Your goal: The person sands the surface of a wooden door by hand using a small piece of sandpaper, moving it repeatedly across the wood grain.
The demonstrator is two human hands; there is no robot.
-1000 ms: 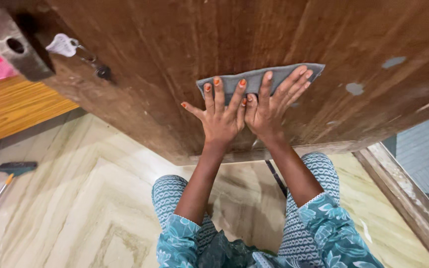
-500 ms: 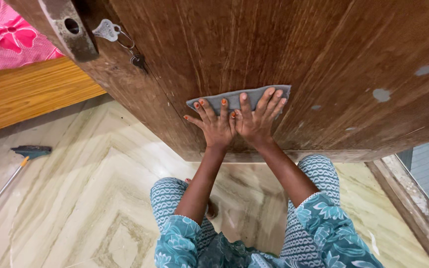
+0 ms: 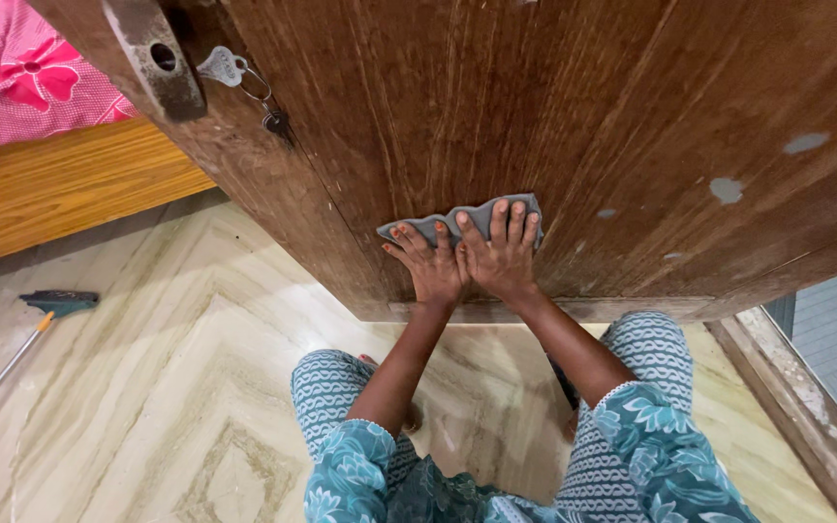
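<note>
A grey cloth (image 3: 433,226) lies flat against the lower part of a brown wooden door (image 3: 554,116). My left hand (image 3: 430,267) and my right hand (image 3: 502,254) press side by side on the cloth, fingers spread and pointing up the door. Most of the cloth is hidden under my palms; only its top edge and left corner show. My arms in floral blue sleeves reach up from the bottom of the view.
A key (image 3: 223,67) with a ring hangs from the door's metal lock plate (image 3: 155,60). A wooden bed frame (image 3: 60,184) with pink bedding (image 3: 21,68) stands at left. A long-handled tool (image 3: 36,324) lies on the marble floor. The door frame (image 3: 796,397) runs at right.
Both hands slid the cloth down and to the left along the door, nearer its bottom edge. The cloth has bunched smaller under my palms.
</note>
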